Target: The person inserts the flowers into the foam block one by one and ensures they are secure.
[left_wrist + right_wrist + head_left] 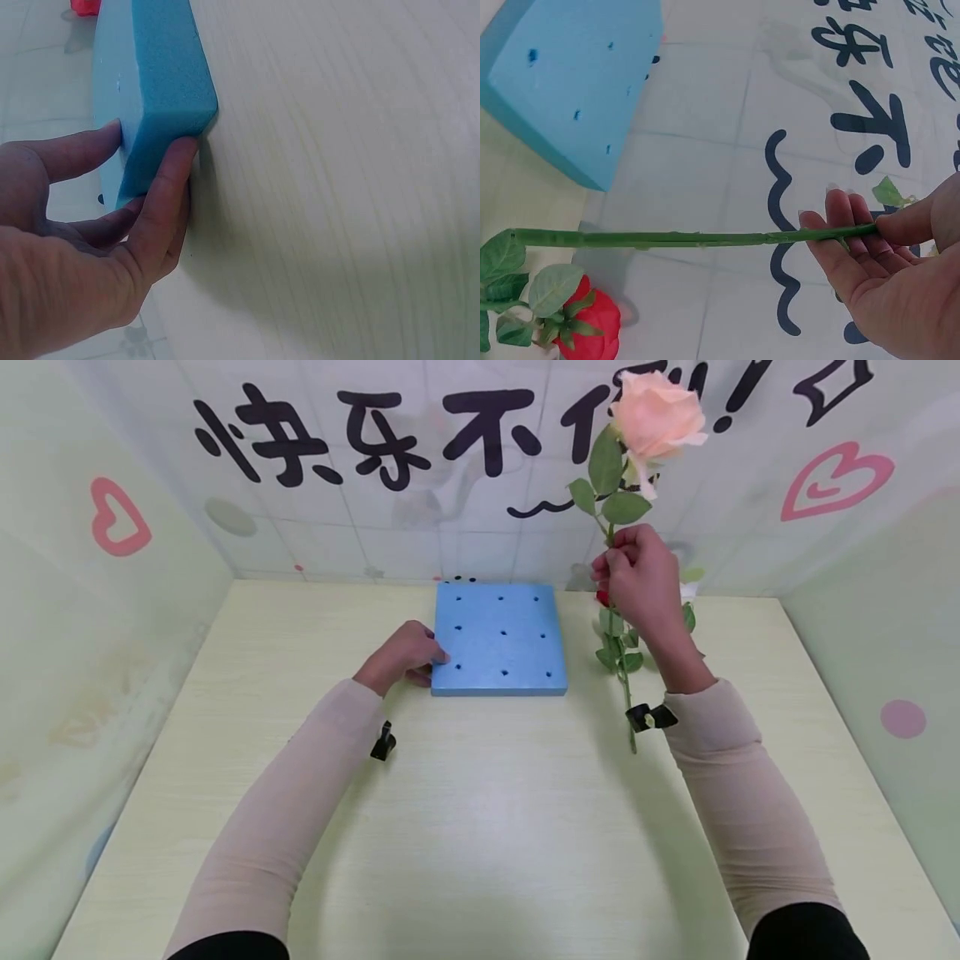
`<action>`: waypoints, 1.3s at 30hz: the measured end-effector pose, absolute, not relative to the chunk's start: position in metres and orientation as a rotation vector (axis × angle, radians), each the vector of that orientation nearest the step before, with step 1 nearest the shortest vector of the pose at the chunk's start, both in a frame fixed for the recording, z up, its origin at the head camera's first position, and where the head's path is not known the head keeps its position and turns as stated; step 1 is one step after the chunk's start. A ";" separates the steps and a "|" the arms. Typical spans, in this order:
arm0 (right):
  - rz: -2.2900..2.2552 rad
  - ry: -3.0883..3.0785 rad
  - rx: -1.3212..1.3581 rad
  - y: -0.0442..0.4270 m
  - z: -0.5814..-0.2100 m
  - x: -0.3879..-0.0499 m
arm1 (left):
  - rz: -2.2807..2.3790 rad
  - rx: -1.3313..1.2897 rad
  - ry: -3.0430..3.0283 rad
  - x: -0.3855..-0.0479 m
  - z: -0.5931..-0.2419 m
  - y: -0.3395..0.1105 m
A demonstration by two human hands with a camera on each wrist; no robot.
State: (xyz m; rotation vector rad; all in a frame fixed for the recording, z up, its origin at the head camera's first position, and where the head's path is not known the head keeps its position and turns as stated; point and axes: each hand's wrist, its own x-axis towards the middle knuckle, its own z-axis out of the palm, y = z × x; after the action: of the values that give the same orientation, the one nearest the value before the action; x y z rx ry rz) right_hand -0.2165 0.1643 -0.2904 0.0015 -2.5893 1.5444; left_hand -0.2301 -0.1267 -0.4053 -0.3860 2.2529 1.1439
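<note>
A square blue foam block [498, 643] with rows of small holes lies on the table near the back wall. At its left front corner my left hand [408, 652] grips it, thumb on the top face and fingers against the side, as the left wrist view shows of the hand [105, 232] and block [169, 67]. To the right of the block, my right hand [645, 577] pinches the green stem [682, 240] of a pale pink rose [656, 418] between thumb and fingers. The bloom stands upright above the hand. Where its stem ends among the leaves below is unclear.
A red rose [592, 326] with green leaves [618, 643] lies behind and below my right hand, mostly hidden in the head view. A lettered wall sheet [390, 543] stands behind the table [450, 827], with patterned side walls. Black clips sit at both sleeve cuffs.
</note>
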 end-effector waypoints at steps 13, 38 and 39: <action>1.722 -2.443 0.028 0.140 -0.285 -0.231 | 1.143 -0.390 2.250 -0.230 -0.405 -0.127; 1.741 -2.353 0.298 0.089 -0.289 -0.258 | 1.181 -0.376 2.234 -0.230 -0.405 -0.129; 1.734 -2.360 0.303 0.087 -0.289 -0.258 | 1.180 -0.374 2.237 -0.230 -0.405 -0.128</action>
State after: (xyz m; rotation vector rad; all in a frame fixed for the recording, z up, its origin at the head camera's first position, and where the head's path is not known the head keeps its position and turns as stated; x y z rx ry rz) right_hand -0.2584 0.0865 -0.2888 0.3034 -2.3602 1.7338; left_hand -0.2300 -0.1282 -0.4047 -0.3745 2.2366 1.1803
